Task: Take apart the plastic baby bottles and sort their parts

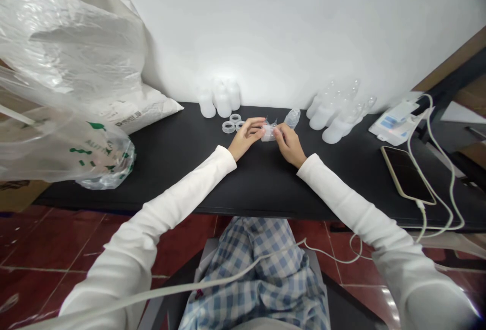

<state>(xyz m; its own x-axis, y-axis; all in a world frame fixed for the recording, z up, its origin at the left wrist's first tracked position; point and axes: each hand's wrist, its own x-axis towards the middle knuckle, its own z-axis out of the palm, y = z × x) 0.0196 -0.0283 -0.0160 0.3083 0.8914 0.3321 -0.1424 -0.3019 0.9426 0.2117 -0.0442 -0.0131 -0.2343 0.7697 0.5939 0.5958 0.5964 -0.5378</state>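
Between my two hands, just above the black table, is a small clear plastic ring-shaped part (268, 133). My left hand (245, 138) has its thumb and fingertips closed on the part's left side. From the right, my right hand (289, 145) pinches the same part, and its fingers hide some of it. Thin clear pieces (272, 120) show just behind the fingers; I cannot make out what they are. Several clear rings (228, 127) lie beside my left hand. A clear dome-shaped cap (292, 117) lies behind my right hand.
Several frosted bottles (224, 102) stand by the wall; several more (332, 134), with clear domed tops, stand to the right. Large plastic bags (102, 153) cover the table's left end. A phone (408, 174), a white packet (395, 121) and looping cables (452, 183) lie at the right.
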